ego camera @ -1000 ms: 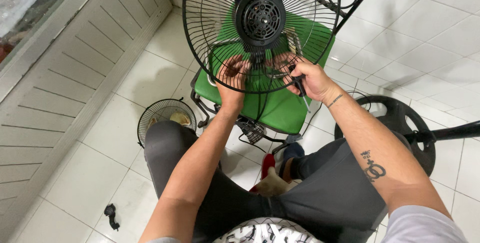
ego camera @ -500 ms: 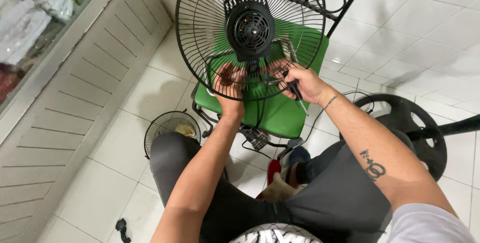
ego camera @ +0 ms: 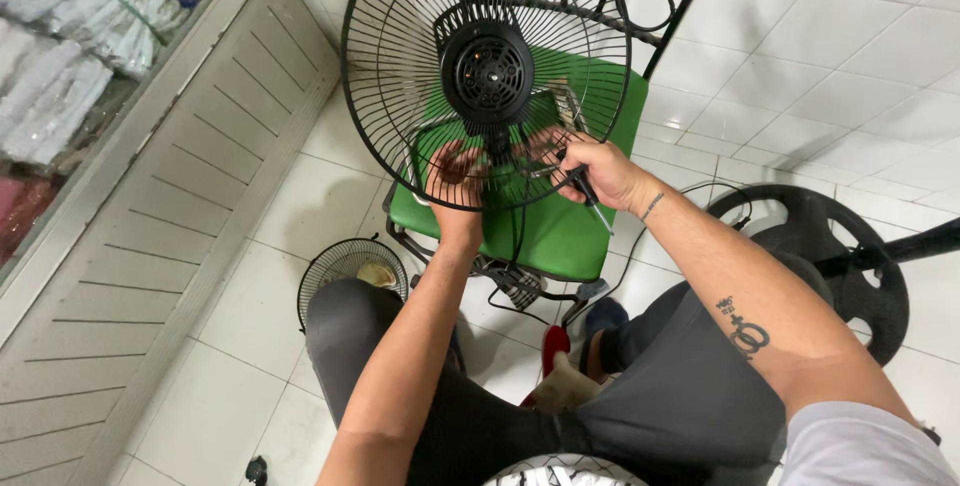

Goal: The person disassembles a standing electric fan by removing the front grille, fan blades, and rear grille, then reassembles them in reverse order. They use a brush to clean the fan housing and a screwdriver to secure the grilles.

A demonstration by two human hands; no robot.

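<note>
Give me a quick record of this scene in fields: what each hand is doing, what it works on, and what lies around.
Left hand: left hand reaches behind the wire fan guard, fingers near the motor housing; what its grip holds cannot be told.
Right hand: right hand is closed on a dark-handled tool by the guard's lower edge.
Support: the fan rests on a green chair seat.
Around: a smaller wire guard on the tiled floor; a round black fan base at right.
Seated: person's knees below the chair.

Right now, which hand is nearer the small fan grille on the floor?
Left. The left hand is at the big fan guard, above the small fan grille; the right hand is farther right, holding a screwdriver.
</note>
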